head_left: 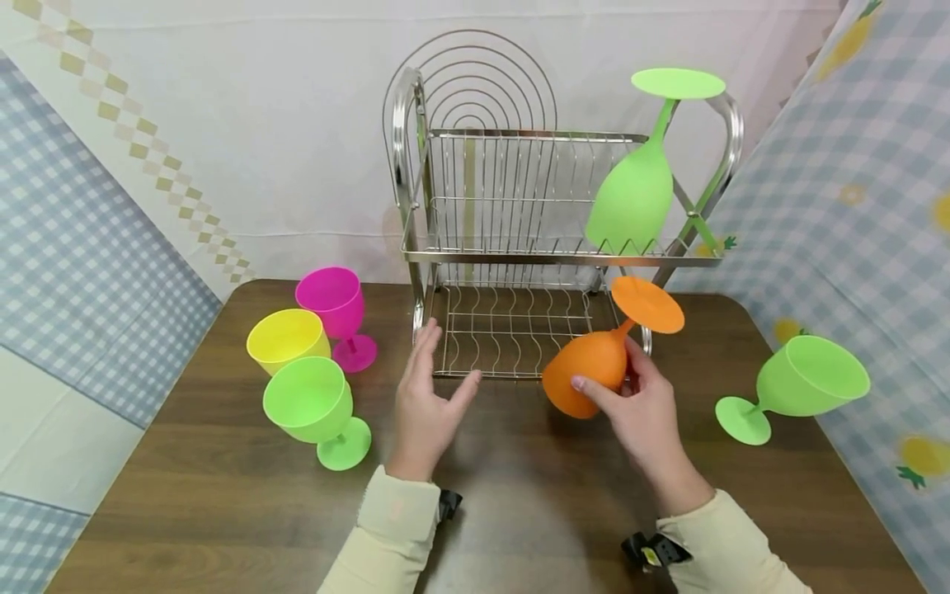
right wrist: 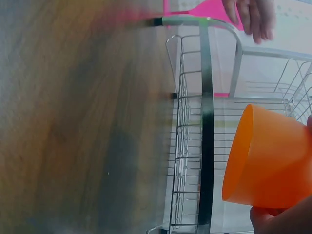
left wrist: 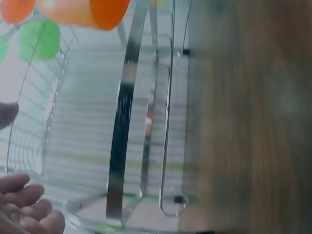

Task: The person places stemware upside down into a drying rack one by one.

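My right hand (head_left: pixel 653 417) grips an orange plastic goblet (head_left: pixel 590 370) by its bowl, thumb on the near side. The goblet is tipped mouth-down, its round foot raised to the upper right, in front of the rack's right half. In the right wrist view the rim of the orange goblet (right wrist: pixel 273 158) faces left. My left hand (head_left: pixel 426 404) holds nothing, with fingers extended and thumb apart, in front of the left end of the two-tier metal dish rack (head_left: pixel 562 258). A green goblet (head_left: pixel 634 198) stands upside down at the right of its upper tier.
On the table's left, a magenta goblet (head_left: pixel 334 301), a yellow goblet (head_left: pixel 288 338) and a green goblet (head_left: pixel 310 404) stand upright close together. Another green goblet (head_left: pixel 809 378) stands at the right edge. Behind the rack hangs a pale cloth (head_left: pixel 297 124); checked cloth lines both sides.
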The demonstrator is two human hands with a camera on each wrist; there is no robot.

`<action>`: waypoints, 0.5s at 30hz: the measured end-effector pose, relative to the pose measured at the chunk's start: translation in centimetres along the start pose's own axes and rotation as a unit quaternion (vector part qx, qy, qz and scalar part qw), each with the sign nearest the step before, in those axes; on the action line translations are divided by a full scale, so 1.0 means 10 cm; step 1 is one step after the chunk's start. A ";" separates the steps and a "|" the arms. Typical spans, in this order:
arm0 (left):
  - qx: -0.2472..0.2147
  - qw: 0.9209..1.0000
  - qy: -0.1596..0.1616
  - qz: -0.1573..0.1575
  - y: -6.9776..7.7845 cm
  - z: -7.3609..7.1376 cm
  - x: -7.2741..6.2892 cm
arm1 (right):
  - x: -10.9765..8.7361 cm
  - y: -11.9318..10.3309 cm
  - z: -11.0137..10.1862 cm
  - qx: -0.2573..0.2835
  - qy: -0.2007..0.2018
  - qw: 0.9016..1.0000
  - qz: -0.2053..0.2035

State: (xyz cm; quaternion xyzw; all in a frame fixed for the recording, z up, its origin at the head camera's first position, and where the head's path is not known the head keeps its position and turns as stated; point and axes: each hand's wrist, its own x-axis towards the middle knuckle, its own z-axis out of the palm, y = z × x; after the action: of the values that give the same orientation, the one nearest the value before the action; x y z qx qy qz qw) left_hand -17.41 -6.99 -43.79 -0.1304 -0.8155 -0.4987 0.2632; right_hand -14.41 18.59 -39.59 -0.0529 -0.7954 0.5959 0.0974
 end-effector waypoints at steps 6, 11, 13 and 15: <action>0.003 0.998 0.018 -0.066 -0.15 -0.08 0.05 | 0.17 0.03 0.03 -0.016 -0.002 1.000 0.005; -0.007 0.991 0.030 -0.131 -0.32 -0.10 0.08 | 0.29 0.06 0.09 -0.016 0.006 1.000 0.008; -0.012 0.988 0.032 -0.148 -0.38 -0.10 0.09 | 0.34 0.07 0.11 -0.018 0.009 1.000 0.003; -0.014 0.988 0.028 -0.153 -0.42 -0.10 0.09 | 0.38 0.08 0.12 -0.022 0.013 1.000 -0.004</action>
State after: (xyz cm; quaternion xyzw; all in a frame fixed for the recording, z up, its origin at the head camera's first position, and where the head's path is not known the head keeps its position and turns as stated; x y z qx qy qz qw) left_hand -19.81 -9.88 -46.01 0.0065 -0.8111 -0.5479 0.2046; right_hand -18.43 18.45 -40.35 -0.0594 -0.8071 0.5772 0.1088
